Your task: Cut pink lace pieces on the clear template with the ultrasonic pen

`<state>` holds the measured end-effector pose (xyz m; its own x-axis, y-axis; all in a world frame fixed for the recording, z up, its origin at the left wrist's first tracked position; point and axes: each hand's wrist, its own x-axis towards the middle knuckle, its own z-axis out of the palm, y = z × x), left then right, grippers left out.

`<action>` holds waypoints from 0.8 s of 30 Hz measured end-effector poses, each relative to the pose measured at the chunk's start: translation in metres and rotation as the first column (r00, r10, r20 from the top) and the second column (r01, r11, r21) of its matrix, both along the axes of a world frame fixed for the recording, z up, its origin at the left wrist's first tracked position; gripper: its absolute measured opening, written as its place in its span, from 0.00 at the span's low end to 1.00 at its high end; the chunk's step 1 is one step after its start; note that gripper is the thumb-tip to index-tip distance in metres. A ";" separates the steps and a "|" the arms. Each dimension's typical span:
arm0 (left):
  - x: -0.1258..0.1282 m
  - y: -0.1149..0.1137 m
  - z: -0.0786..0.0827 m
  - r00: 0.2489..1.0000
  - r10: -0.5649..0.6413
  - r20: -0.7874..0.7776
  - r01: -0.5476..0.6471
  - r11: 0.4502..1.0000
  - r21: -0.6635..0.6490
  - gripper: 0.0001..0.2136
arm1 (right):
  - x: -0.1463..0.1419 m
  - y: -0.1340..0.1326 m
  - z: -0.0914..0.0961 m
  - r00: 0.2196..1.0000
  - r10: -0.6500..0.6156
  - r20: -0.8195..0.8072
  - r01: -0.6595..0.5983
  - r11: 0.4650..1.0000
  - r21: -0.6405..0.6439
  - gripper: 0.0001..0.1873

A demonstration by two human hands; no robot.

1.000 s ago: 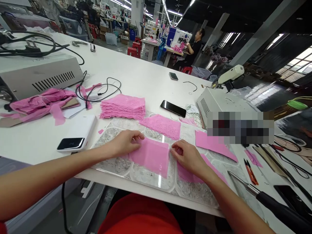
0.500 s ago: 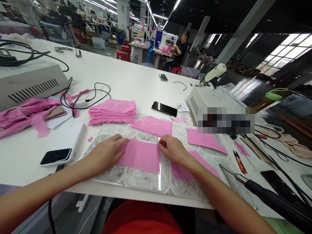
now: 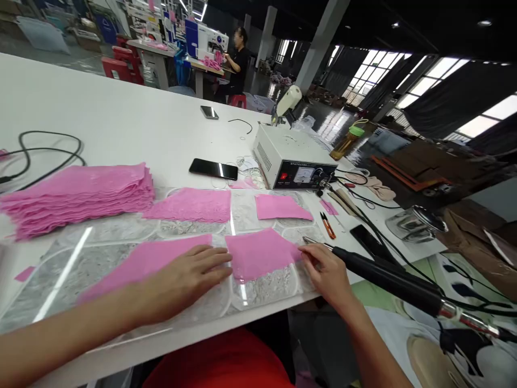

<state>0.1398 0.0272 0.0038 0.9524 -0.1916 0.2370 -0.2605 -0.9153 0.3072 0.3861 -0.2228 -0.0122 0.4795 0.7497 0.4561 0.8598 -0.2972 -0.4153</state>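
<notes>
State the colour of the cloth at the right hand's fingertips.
The cloth by the right hand is pink, best seen in the head view.

A white counter [image 3: 169,129] spans the foreground. Behind it, red stools [image 3: 115,67] stand near pale sewing tables [image 3: 147,48], and a dark, glossy floor [image 3: 333,117] catches daylight. A grey pillar [image 3: 323,43], slanting in the view, meets a black ceiling [image 3: 379,27]. Gridded windows [image 3: 365,70] glow between dark curtains [image 3: 438,97]; tube lights [image 3: 204,12] shine at upper left.

A thin pink cloth [image 3: 260,256] lies flat, its right corner at the right hand [image 3: 329,272].
</notes>
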 end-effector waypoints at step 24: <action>0.091 -0.014 0.004 0.965 -0.228 0.129 0.216 0.971 0.102 0.20 | -0.004 -0.052 -0.042 0.835 -0.207 -0.510 0.426 0.830 0.361 0.09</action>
